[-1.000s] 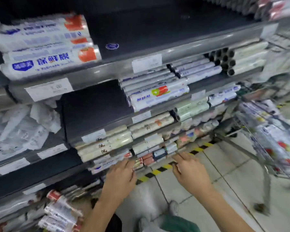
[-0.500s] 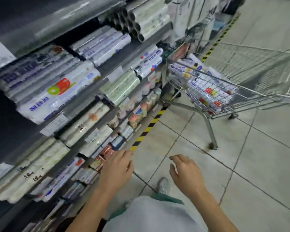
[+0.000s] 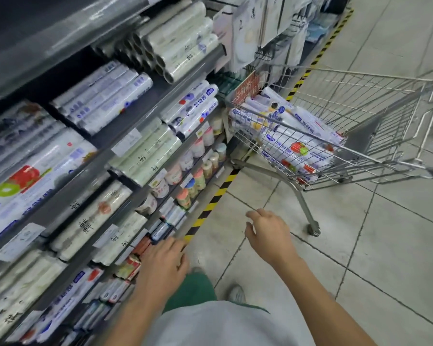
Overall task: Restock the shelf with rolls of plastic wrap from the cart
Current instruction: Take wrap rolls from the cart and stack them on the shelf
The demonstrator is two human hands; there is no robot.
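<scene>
Even overhead store light, soft glare on the shelf edges, left-side rolls smeared by motion blur, wide-angle bending at the frame edges, floor shadows faint

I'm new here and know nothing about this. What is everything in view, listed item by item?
shelf unit: one, grey, along the left, several tiers
rolls of plastic wrap on the shelf: many, white, clear and pale green, stacked on the tiers
small containers: many, pastel, lower tiers near the cart
price tags: several, white, on shelf edges
hanging packets: several, white, above the cart's front
cart: one, silver wire, right of the shelf
rolls in the cart: a pile, white with blue and red print, in the basket
floor tape: one strip, yellow and black, along the shelf base
left hand: one, open and empty, by the bottom tiers
right hand: one, open and empty, held out towards the cart
</scene>
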